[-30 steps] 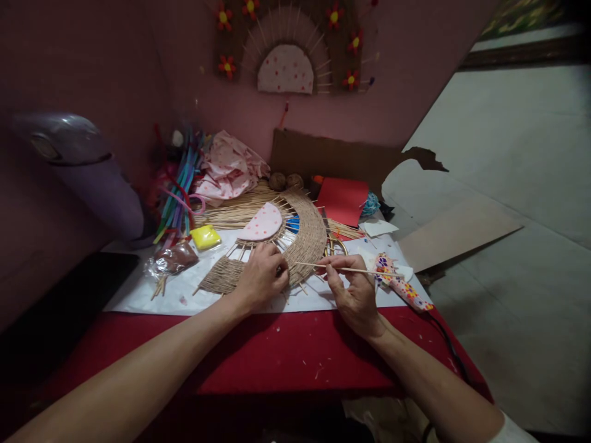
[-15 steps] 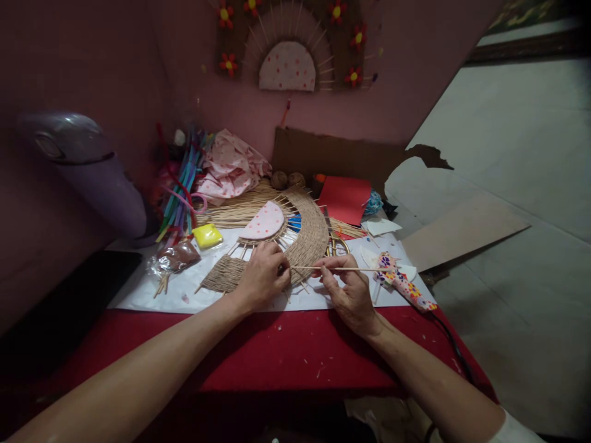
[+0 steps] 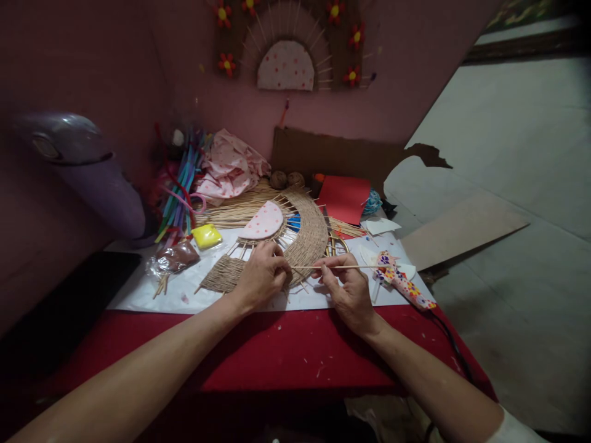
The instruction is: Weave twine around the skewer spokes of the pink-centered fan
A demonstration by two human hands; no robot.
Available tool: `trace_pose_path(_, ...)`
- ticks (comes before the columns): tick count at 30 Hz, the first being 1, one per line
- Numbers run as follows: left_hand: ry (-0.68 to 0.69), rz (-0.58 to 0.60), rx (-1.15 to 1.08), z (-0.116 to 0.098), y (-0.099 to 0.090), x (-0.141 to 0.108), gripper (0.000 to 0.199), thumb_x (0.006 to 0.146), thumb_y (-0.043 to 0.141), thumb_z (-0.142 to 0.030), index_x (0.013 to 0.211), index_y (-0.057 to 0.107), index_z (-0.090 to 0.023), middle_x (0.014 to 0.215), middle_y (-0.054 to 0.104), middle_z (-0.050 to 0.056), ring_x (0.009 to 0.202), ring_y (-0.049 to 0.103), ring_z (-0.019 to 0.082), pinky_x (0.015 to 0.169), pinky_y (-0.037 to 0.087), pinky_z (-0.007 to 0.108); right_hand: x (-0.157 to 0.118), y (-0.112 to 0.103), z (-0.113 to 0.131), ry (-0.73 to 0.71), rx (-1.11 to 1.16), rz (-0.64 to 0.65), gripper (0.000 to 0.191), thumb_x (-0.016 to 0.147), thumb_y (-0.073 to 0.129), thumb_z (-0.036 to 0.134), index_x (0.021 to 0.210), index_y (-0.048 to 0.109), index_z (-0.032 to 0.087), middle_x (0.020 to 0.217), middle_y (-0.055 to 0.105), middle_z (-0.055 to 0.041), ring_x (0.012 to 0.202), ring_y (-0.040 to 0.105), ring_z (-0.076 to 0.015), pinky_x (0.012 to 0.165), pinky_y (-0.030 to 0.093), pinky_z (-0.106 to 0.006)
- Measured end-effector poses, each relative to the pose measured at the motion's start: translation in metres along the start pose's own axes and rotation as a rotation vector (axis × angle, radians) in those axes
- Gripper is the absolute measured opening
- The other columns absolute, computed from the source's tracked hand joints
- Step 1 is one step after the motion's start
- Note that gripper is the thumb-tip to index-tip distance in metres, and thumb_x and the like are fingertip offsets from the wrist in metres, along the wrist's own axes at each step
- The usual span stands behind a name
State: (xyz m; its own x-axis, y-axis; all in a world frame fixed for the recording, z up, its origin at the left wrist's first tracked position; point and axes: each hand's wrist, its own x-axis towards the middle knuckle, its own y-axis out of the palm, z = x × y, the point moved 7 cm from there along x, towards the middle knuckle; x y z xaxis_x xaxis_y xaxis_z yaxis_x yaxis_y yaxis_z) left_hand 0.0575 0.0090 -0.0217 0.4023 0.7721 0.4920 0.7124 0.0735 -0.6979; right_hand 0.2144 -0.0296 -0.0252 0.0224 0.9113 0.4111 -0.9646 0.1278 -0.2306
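Between my two hands a thin wooden stick point(image 3: 302, 267) lies level, its right end reaching over a flower-print glue gun point(image 3: 406, 286). My left hand point(image 3: 265, 271) is closed on the stick's left end, fingers curled, above the lower edge of a twine-woven arch point(image 3: 311, 231). My right hand point(image 3: 346, 289) pinches the stick near its middle. Thin sticks run through the arch like spokes. They lead to a half-round piece covered in pink dotted cloth point(image 3: 263, 220) at its centre. Part of the weave is hidden under my left hand.
White paper point(image 3: 138, 289) covers the back of the red table point(image 3: 231, 357). Around the work lie a yellow clay packet point(image 3: 206, 235), a brown clay packet point(image 3: 173, 261), gold-handled scissors point(image 3: 339, 245), bundled sticks point(image 3: 221, 214) and red card point(image 3: 344, 198). A purple appliance point(image 3: 101, 184) stands left.
The stick's right end has dropped slightly, so it lies nearer level. Both hands have stayed nearly in place; the whole view has shifted very slightly.
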Motion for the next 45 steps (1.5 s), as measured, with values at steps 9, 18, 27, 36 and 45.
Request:
trace_pose_path(9,0.003,-0.001,-0.008,0.000,0.000,0.000,0.022,0.071,0.053,-0.006,0.064,0.069,-0.020,0.079,0.056,0.005,0.082,0.048,0.019,0.075,0.044,0.036,0.003,-0.007,-0.006,0.070,0.027,-0.070,0.015,0.085,0.055,0.033,0.088,0.053,0.019,0.082,0.063,-0.0026,0.069,0.064,-0.0129,0.051,0.056,-0.023)
trace_pose_path(18,-0.006,-0.005,-0.021,0.000,-0.001,0.000,0.023,0.069,0.053,-0.004,0.064,0.069,-0.020,0.079,0.055,0.004,0.082,0.048,0.018,0.075,0.043,0.035,0.002,-0.008,-0.005,0.077,0.021,-0.089,0.016,0.084,0.055,0.033,0.089,0.053,0.018,0.080,0.063,-0.0032,0.069,0.065,-0.0143,0.050,0.055,-0.024)
trace_pose_path(27,-0.021,-0.011,-0.053,-0.001,-0.003,0.001,0.022,0.069,0.052,-0.004,0.064,0.068,-0.019,0.078,0.055,0.004,0.082,0.049,0.018,0.075,0.043,0.035,0.003,-0.008,-0.004,0.049,0.002,-0.075,0.015,0.084,0.056,0.033,0.087,0.054,0.018,0.081,0.063,-0.0030,0.068,0.065,-0.0134,0.051,0.055,-0.024)
trace_pose_path(36,-0.122,-0.256,-0.214,0.006,-0.024,0.001,0.020,0.066,0.045,-0.002,0.065,0.055,-0.018,0.076,0.056,0.002,0.079,0.052,0.016,0.076,0.043,0.033,0.000,-0.008,0.000,0.020,0.026,-0.073,0.013,0.085,0.055,0.032,0.088,0.054,0.020,0.085,0.062,-0.0028,0.070,0.064,-0.0125,0.053,0.056,-0.023)
trace_pose_path(45,-0.129,-0.308,-0.128,0.007,-0.028,-0.001,0.019,0.065,0.045,-0.003,0.067,0.055,-0.019,0.074,0.058,0.002,0.079,0.051,0.018,0.076,0.042,0.035,-0.002,-0.007,0.003,-0.022,0.002,-0.066,0.010,0.085,0.054,0.029,0.089,0.054,0.019,0.086,0.061,-0.0025,0.070,0.063,-0.0117,0.053,0.056,-0.023)
